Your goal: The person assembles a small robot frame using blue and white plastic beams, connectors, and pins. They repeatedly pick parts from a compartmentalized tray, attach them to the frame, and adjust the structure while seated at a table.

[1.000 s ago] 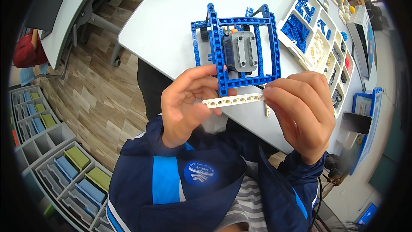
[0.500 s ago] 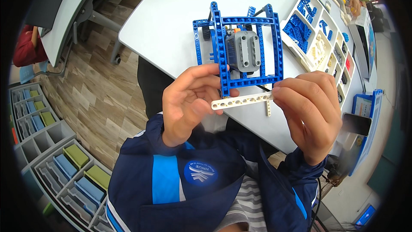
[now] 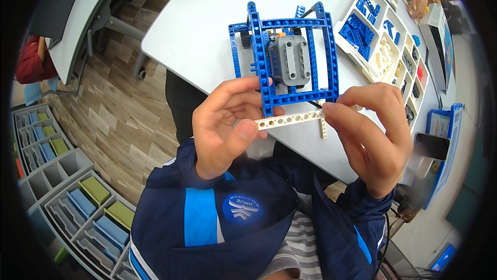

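Right hand (image 3: pixel 374 137) shifts its grip on the white beam (image 3: pixel 290 119)

Its thumb and fingertips now pinch the beam nearer the middle — the right end shows past them, hidden half a second ago. Left hand (image 3: pixel 220 130) is closed on the near left corner of the blue frame (image 3: pixel 303 97), thumb against the beam's left end. So the beam lies just along the frame's near side, over the table's (image 3: pixel 207 26) near edge. A grey block (image 3: pixel 294 62) sits inside the frame. To the right is the parts tray (image 3: pixel 357 63) — and far right, a co-worker's hand (image 3: pixel 417 3) beside a box (image 3: pixel 434 34).
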Motion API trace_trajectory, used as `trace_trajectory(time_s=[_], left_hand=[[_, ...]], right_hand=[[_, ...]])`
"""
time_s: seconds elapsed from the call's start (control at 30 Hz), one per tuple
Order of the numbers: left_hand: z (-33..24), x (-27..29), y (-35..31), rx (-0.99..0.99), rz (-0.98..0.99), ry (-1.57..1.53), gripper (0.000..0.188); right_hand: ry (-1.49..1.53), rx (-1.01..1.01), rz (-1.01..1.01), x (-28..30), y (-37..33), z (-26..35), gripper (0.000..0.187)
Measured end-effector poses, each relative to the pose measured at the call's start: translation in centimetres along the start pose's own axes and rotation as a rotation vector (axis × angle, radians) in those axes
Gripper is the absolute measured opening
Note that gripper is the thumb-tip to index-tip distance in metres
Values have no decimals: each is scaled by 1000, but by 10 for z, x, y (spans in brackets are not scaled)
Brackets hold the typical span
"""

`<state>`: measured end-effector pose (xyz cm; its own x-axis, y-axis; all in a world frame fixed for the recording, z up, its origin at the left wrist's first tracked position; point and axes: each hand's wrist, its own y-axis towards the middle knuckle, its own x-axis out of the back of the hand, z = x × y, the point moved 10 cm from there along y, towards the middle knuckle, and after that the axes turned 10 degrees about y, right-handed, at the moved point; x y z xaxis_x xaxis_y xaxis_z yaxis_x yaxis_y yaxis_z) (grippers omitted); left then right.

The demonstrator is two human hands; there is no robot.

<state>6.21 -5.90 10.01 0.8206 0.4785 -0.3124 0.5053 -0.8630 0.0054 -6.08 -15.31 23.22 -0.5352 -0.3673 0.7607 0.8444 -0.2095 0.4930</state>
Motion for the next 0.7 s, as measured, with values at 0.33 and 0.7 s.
trace_trajectory(time_s=[0.33,0.7], left_hand=[[-3,-2,1,35,27,-41,54],[-7,-3,1,145,13,-3,54]], right_hand=[[24,-122,38,0,0,-3,30],[136,-172,16,0,-2,-13,28]])
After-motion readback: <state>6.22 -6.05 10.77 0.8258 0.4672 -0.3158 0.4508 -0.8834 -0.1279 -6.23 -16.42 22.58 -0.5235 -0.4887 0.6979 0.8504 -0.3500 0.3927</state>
